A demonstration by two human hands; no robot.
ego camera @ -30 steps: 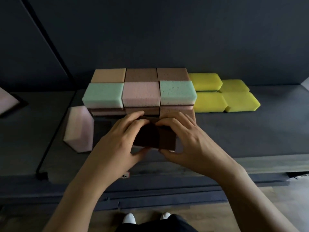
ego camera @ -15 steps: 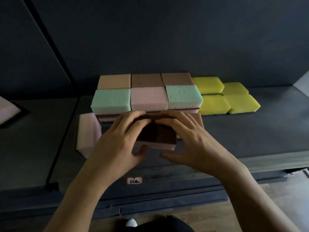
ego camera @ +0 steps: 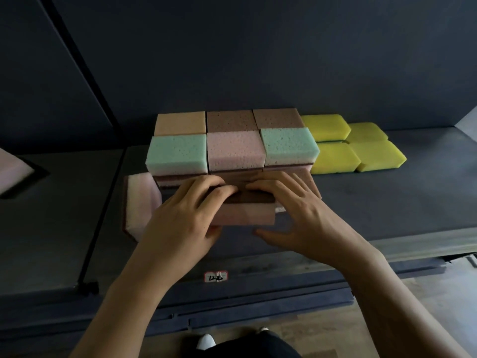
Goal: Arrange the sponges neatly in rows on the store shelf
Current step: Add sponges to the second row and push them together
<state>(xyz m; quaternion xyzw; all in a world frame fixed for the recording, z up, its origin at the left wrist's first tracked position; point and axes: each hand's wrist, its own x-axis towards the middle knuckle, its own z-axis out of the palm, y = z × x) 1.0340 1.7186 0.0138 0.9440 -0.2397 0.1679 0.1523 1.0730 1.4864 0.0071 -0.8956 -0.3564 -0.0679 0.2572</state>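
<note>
Pink below and dark brown on its scouring top, the sponge (ego camera: 245, 214) sits at the front of the shelf (ego camera: 387, 202), pressed against the lower layer of the stacked block (ego camera: 235, 151). The left hand (ego camera: 180, 226) grips it, fingers over the top and thumb at its front corner. The right hand (ego camera: 304, 218) lays fairly straight fingers on the top, its thumb spread clear of the sponge, so it seems to press rather than clasp. A tilted pink sponge (ego camera: 140, 202) stands on edge just left of the block. Four yellow sponges (ego camera: 333, 157) lie flat to the right. A small label (ego camera: 216, 276) marks the shelf's front edge.
</note>
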